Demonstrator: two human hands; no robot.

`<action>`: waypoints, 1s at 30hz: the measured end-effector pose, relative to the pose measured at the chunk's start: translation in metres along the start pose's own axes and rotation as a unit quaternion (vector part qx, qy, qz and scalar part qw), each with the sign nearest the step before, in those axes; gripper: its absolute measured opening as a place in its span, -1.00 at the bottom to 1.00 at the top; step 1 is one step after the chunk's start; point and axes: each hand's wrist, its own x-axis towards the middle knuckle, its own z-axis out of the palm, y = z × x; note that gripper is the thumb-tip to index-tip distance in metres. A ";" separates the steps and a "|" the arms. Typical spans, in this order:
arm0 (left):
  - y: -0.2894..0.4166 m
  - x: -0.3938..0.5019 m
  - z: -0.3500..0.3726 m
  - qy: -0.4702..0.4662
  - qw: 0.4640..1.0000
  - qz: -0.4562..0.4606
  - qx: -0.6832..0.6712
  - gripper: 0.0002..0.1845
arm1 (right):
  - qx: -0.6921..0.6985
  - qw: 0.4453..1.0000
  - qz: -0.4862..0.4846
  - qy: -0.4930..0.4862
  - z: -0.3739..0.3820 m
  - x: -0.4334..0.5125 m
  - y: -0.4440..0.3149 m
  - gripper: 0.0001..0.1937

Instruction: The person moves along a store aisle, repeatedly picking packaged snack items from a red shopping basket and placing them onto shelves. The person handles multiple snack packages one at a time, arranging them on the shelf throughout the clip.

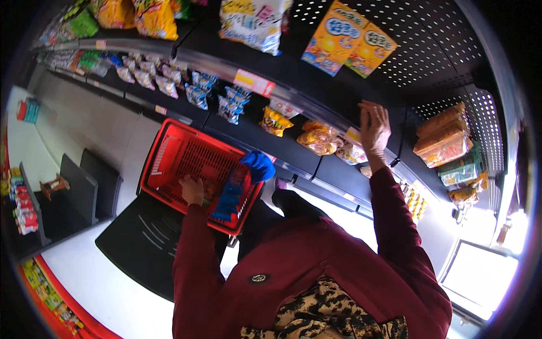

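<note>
My left hand is inside a red plastic shopping basket, its fingers loosely spread and nothing plainly in them. Blue packets lie along the basket's right side, with a bright blue cloth-like item over the corner. A small greenish item beside my left hand is too blurred to name. My right hand is raised at the front edge of a black shelf, fingers up and holding nothing. Two orange boxes with writing stand on that shelf, beyond my right hand.
Lower shelves hold small blue packets, a yellow snack bag and wrapped bread-like packs. A large white bag stands above. Bagged loaves sit at right. A black stool-like surface is below the basket; a dark display unit stands left.
</note>
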 end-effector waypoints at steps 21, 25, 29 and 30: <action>0.535 -0.015 -0.302 0.300 0.696 0.652 -0.013 -0.29 | 0.040 0.999 0.024 0.021 -0.002 -0.006 0.002 -0.90; 0.523 -0.039 -0.327 0.230 0.722 0.651 0.052 -0.15 | 0.039 0.998 0.029 0.025 -0.002 -0.010 0.008 -0.92; 0.491 -0.047 -0.343 0.218 0.714 0.661 0.075 -0.41 | 0.044 0.999 0.014 0.023 0.000 -0.005 0.003 -0.93; 0.485 -0.049 -0.346 0.233 0.694 0.678 0.060 -0.58 | 0.044 0.999 0.012 0.024 -0.001 -0.005 0.004 -0.92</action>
